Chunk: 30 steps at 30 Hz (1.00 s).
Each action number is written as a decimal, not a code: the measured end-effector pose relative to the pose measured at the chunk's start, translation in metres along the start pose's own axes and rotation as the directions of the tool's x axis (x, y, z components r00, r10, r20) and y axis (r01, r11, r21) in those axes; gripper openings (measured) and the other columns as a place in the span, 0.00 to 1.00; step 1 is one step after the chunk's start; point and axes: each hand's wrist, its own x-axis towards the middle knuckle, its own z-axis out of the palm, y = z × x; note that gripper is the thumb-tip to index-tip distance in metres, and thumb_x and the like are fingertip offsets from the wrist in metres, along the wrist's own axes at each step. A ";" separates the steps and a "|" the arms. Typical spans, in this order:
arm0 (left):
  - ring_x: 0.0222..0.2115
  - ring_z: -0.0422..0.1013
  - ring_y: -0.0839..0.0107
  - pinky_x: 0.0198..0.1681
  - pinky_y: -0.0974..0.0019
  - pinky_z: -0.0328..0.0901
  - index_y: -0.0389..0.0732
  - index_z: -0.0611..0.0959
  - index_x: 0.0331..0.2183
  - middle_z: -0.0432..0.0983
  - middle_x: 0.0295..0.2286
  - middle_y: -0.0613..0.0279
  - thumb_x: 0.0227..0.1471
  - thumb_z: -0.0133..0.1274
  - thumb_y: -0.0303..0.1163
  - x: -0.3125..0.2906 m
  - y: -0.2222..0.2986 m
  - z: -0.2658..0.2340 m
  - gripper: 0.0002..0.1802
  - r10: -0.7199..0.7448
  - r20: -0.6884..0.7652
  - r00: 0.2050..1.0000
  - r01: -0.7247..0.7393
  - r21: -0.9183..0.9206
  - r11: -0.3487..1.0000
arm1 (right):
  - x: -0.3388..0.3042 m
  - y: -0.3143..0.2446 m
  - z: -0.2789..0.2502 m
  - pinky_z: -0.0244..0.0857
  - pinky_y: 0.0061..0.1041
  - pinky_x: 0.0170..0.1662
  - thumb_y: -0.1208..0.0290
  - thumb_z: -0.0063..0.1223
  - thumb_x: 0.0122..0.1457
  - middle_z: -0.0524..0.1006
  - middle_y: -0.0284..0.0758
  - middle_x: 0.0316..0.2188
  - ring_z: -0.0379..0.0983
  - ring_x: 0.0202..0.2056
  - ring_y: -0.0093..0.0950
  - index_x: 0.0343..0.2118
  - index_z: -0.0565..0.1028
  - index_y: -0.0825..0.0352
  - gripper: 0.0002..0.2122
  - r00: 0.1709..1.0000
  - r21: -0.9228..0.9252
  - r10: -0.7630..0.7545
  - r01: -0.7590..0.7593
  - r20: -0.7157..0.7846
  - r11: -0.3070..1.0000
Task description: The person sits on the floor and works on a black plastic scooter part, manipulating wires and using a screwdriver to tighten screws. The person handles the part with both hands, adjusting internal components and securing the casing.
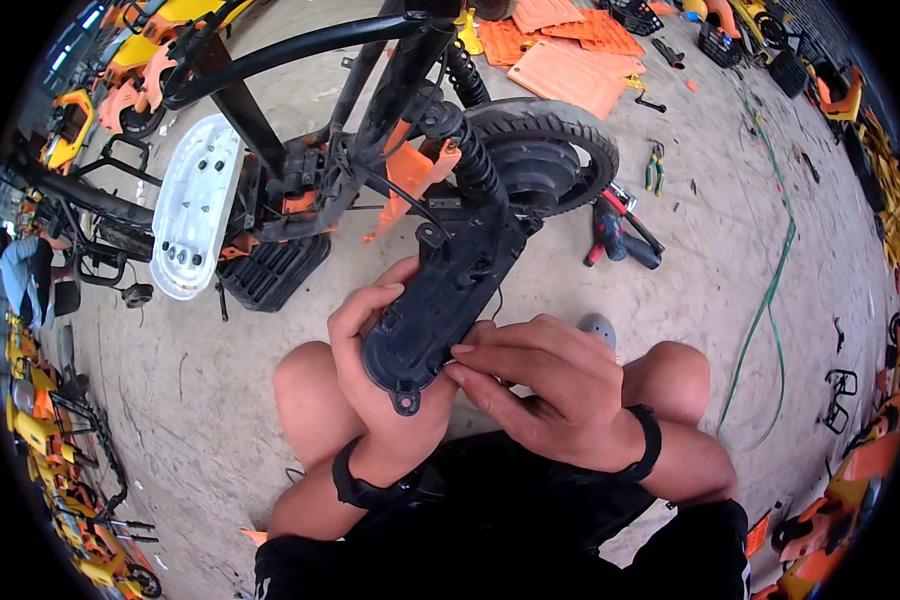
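Note:
My left hand is wrapped round the near end of a long black plastic housing from below and the left, thumb along its side. A small tab with a hole sticks out at the housing's near end. Closed in a pinch, my right hand presses thumb and fingertips to the housing's right edge. Whatever lies between those fingertips is too small to make out. A thin black wire hangs beside the housing. Its far end reaches the rear wheel and the black spring shock absorber of a black bike frame.
A white oval footboard hangs on the frame's left, and an orange bracket sticks out. Beyond my right hand lie a power drill and pliers. A green hose crosses the floor; orange panels lie behind. A person bends at far left.

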 end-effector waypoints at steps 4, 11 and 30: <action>0.47 0.71 0.57 0.46 0.59 0.73 0.38 0.59 0.50 0.60 0.53 0.37 0.39 0.56 0.07 -0.004 -0.004 0.003 0.38 0.021 -0.038 0.999 -0.020 0.036 0.999 | -0.001 0.002 0.004 0.68 0.20 0.22 0.78 0.68 0.43 0.78 0.34 0.28 0.75 0.22 0.26 0.32 0.82 0.68 0.10 0.999 -0.028 -0.045 0.045 -0.027 0.999; 0.46 0.71 0.59 0.44 0.60 0.74 0.38 0.59 0.49 0.60 0.52 0.39 0.40 0.56 0.07 -0.003 -0.005 0.007 0.37 0.042 -0.067 0.997 -0.040 0.033 0.999 | -0.001 0.003 0.007 0.69 0.21 0.23 0.78 0.68 0.43 0.79 0.35 0.28 0.76 0.23 0.27 0.32 0.81 0.69 0.10 0.998 0.015 -0.058 0.058 -0.027 0.998; 0.48 0.69 0.64 0.52 0.64 0.65 0.36 0.64 0.48 0.67 0.50 0.45 0.37 0.60 0.12 -0.011 -0.005 0.001 0.36 -0.102 -0.092 0.991 0.111 0.104 0.988 | 0.004 0.011 0.003 0.68 0.27 0.23 0.84 0.64 0.38 0.77 0.39 0.29 0.75 0.25 0.34 0.32 0.79 0.72 0.13 0.993 0.062 -0.098 0.095 0.057 0.994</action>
